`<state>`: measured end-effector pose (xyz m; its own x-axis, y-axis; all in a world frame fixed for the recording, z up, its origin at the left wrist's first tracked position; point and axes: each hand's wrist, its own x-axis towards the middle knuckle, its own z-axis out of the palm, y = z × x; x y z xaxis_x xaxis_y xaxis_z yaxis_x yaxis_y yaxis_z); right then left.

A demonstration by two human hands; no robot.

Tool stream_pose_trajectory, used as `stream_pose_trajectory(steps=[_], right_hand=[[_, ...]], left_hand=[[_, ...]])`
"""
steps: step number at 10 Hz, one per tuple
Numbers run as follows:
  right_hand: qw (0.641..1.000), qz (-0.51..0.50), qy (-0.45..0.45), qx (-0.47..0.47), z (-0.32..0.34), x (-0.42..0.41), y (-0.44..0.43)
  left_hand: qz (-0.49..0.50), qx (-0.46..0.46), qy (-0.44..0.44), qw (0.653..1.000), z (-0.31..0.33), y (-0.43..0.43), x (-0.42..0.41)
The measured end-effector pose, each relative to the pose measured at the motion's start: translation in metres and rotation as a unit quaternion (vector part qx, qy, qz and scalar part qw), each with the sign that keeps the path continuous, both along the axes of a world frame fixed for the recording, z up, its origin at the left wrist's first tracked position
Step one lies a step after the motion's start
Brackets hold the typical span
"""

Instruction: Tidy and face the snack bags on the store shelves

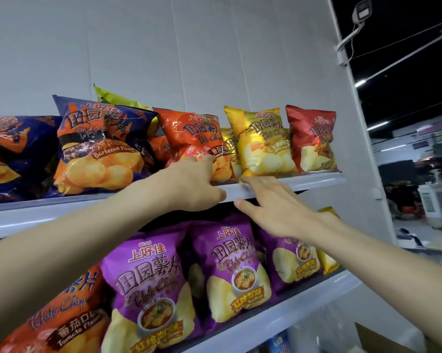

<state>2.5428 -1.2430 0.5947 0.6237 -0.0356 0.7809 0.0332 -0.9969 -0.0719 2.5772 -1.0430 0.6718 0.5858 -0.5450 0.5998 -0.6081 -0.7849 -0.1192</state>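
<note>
Snack bags on 2 shelves, 1 above the other
On the upper shelf: barbecue bag left, tomato bag right of it, end bag rightmost; left hand holds the tomato bag's lower edge; right hand lies before the shelf lip.

white wall panels, dark ceiling
</note>
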Motion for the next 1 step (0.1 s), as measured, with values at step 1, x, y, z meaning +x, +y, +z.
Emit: stream_pose_trajectory(steps=[1], right_hand=[[1.0, -0.008, 0.011, -0.003, -0.0022, -0.0038, -0.0164]], left_hand=[[0.005, -0.008, -0.06, 0.998, -0.0105, -0.0131, -0.0056]])
